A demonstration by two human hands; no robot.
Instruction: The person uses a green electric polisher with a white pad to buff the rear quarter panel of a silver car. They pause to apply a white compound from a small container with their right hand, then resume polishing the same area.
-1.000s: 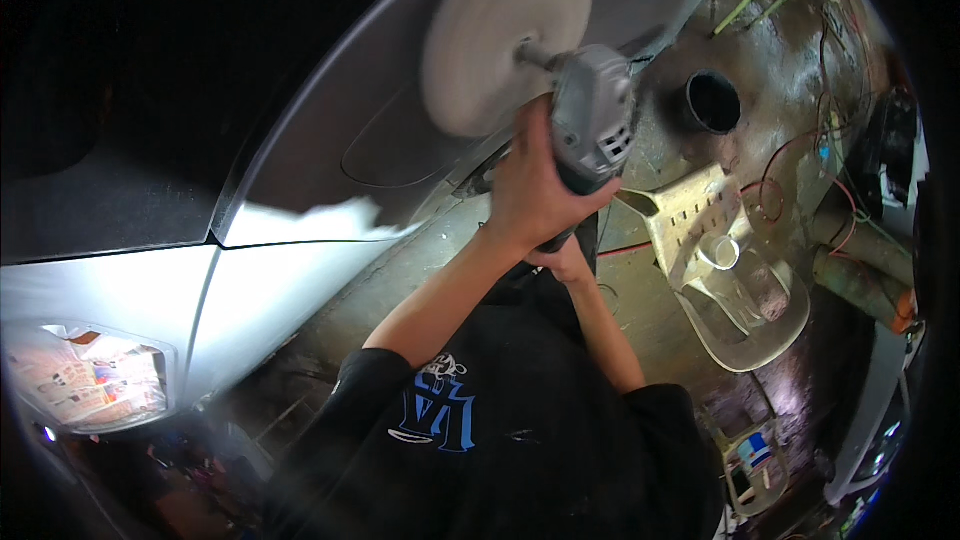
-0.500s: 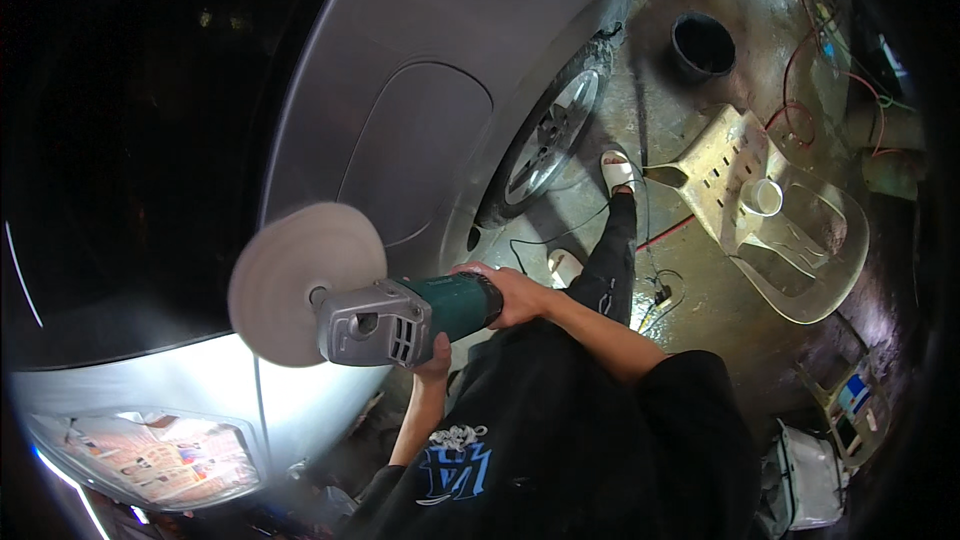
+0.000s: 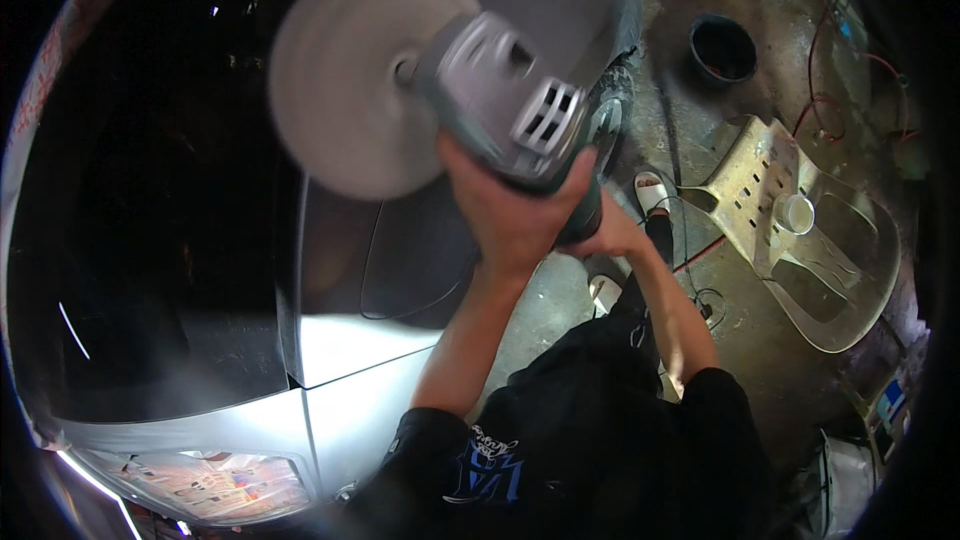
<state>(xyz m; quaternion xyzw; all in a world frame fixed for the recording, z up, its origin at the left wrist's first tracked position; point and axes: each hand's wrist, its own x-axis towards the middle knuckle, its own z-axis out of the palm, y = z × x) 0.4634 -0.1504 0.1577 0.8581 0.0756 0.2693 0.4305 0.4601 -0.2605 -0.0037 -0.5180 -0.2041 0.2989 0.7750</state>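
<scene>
Both hands carry a polisher [image 3: 490, 90] with a grey metal head and a dark green body. Its large, pale round pad [image 3: 340, 70] is smeared, as if spinning. My left hand [image 3: 510, 210] is wrapped round the body just behind the metal head, its thumb up along the side. Farther back, my right hand [image 3: 612, 230] grips the rear of the body, partly hidden by the tool and the left wrist. Under and beyond the pad lies the car's dark grey side panel [image 3: 420, 250], with the outline of a rounded flap. Whether the pad touches the car is unclear.
A dark rear window [image 3: 150, 270] fills the left. Printed paper [image 3: 215, 485] covers a lamp area at lower left. On the right, a worn plastic chair [image 3: 750, 180] holds a small tub [image 3: 795, 213]. Beyond are a black bucket [image 3: 722, 48] and a red hose [image 3: 825, 115].
The polisher has swung up and away from me, its pad moving from the lower panel to the upper left. It looks larger and more tilted. Both hands have kept hold.
</scene>
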